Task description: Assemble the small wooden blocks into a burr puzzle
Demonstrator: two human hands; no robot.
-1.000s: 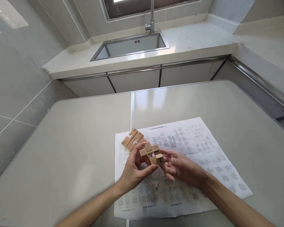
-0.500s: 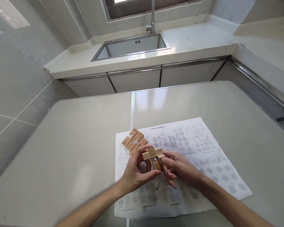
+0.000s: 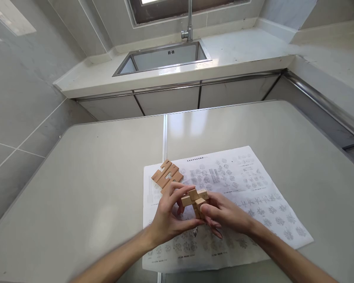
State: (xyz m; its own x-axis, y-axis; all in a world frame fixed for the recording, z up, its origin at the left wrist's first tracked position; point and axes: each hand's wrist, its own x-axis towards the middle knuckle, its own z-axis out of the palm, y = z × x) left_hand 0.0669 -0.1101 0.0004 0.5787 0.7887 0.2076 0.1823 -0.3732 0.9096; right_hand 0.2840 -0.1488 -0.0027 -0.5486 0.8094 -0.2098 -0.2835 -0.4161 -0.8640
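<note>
Both hands hold a small wooden puzzle cluster of interlocked notched bars just above a printed instruction sheet. My left hand curls round its left side, thumb underneath and fingers on top. My right hand pinches its right side with thumb and fingers. Behind the hands, several loose notched wooden bars lie side by side on the sheet's far left corner.
The sheet lies on a grey table with a seam down its middle. Beyond the table stands a white counter with a steel sink and a tap. Grey tiled wall at the left.
The hands have drawn the wooden cluster slightly nearer and lower and turned it; the face marked with a dark character no longer shows. The loose bars have not moved.
</note>
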